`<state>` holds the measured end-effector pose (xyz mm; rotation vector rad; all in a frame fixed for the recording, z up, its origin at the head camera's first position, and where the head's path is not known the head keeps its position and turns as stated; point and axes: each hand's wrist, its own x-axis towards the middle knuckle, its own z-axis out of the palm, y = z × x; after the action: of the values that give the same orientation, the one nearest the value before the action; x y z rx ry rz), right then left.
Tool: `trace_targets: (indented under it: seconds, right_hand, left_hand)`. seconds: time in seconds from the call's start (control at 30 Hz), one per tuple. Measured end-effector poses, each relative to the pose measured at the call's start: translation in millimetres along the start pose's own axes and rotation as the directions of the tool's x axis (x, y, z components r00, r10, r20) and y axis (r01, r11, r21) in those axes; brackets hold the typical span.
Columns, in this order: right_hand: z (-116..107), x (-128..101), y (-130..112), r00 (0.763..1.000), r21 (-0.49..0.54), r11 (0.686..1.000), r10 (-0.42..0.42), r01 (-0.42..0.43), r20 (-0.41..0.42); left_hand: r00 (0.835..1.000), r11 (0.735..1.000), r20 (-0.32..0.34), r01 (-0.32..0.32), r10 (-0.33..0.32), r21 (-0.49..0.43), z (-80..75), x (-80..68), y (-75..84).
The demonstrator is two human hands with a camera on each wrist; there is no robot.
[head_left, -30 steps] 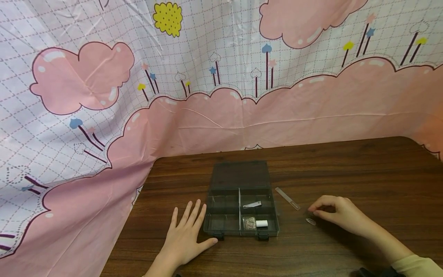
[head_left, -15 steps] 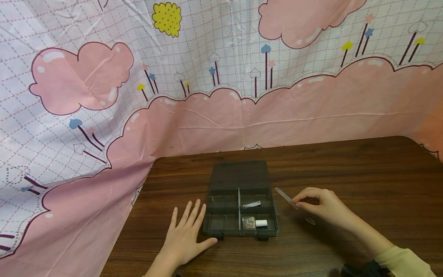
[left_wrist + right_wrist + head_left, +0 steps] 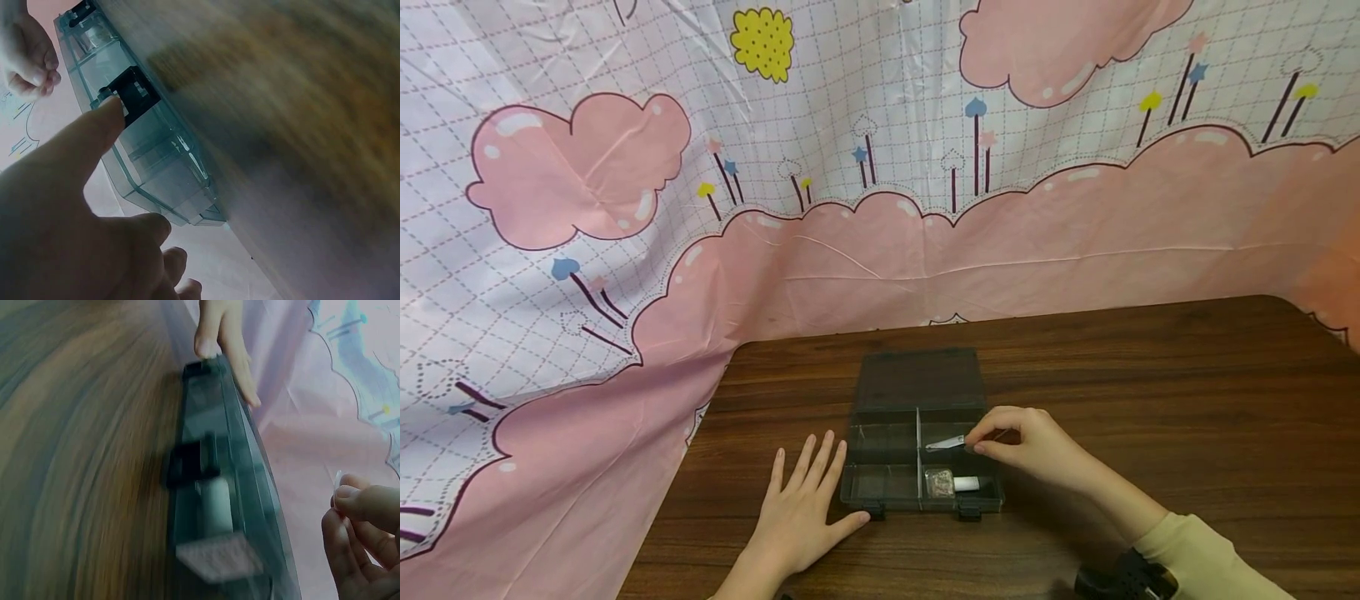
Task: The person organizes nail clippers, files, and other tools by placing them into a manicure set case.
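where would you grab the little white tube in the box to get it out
Pinch the white tube across its middle from straight above. It lies flat in the near right compartment of the box, with a small clear packet close on its left and the front wall near, so a side approach looks blocked.

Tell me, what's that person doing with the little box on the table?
A person sits at a wooden table with an open, dark see-through organizer box. The left hand lies flat beside the box, thumb at its front latch. The right hand is over the back right compartment, pinching a thin clear strip above the nail clipper lying there. The front right compartment holds a small white tube and a little clear packet.
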<state>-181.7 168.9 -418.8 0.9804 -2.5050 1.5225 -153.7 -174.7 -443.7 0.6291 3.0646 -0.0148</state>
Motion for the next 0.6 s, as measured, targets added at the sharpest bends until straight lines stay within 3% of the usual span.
trace_targets:
  seconds: [0.23, 0.6]
  right_hand:
    - [28, 21, -13, 0.997, 0.032, 0.999, -0.001, -0.002, 0.082]
    - [70, 45, -19, 0.989, 0.062, 0.997, -0.042, 0.034, 0.140]
  left_hand:
    - [1.000, 1.000, 0.011, 0.003, -0.003, 0.001, -0.5, 0.2, 1.1]
    - [1.000, 1.000, 0.015, -0.005, 0.005, -0.003, -1.4, -0.3, 1.3]
